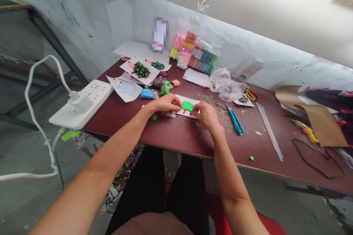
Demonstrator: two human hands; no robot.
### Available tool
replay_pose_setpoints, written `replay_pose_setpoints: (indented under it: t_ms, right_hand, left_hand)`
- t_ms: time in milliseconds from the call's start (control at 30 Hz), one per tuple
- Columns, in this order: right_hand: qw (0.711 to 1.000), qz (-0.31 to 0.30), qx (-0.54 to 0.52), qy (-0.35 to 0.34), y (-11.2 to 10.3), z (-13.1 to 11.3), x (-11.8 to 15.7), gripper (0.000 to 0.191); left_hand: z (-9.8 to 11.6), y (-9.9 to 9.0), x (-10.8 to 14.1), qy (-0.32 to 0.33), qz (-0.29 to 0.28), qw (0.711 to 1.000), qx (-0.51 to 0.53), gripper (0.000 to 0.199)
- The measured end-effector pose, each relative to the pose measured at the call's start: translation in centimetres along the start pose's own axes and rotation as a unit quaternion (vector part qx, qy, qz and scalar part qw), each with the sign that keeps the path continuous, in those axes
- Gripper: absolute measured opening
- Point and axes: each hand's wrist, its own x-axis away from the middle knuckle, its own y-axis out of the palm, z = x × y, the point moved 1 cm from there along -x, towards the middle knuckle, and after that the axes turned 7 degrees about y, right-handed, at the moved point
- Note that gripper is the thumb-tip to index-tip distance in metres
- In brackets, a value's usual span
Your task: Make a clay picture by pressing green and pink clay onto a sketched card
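Bright green modelling clay (188, 106) lies flattened on a strip of white paper (179, 100) near the front edge of a maroon-topped table (176, 140), between the person's hands. The left hand (166, 103) comes in from the clay's left side, its fingers pressed together and curled. The right hand (206, 116) closes from the other side, with its fingertips (193, 108) bunched at the clay's right end. Whether they pinch the clay or the paper, I cannot tell. A small green clay lump (154, 117) sits just left of the paper, and a larger green clay piece (165, 88) lies beyond the hands, beside a blue clay packet (147, 93). Teal-handled scissors (235, 120) lie right of the right hand, among scattered clay crumbs (220, 112). Further back stand packs of coloured clay (193, 49), and a white power strip (81, 103) rests on the table's left corner.
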Motion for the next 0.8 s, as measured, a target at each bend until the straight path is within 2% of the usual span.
replay_pose_setpoints:
  t_ms: [233,500,800]
  right_hand:
    - [0.999,-0.033,0.013,-0.010,-0.1,-0.2,0.6,0.021]
    - [0.999,0.037,-0.018,-0.029,0.5,1.2,1.7,0.032]
    - [0.999,0.013,0.039,-0.026,1.4,0.1,3.3,0.038]
  left_hand:
    - [0.2,0.0,0.1,-0.009,-0.001,1.000,-0.004,0.018]
    - [0.2,0.0,0.1,-0.004,-0.005,1.000,-0.009,0.019]
    - [0.4,0.1,0.2,-0.014,-0.002,1.000,-0.011,0.019]
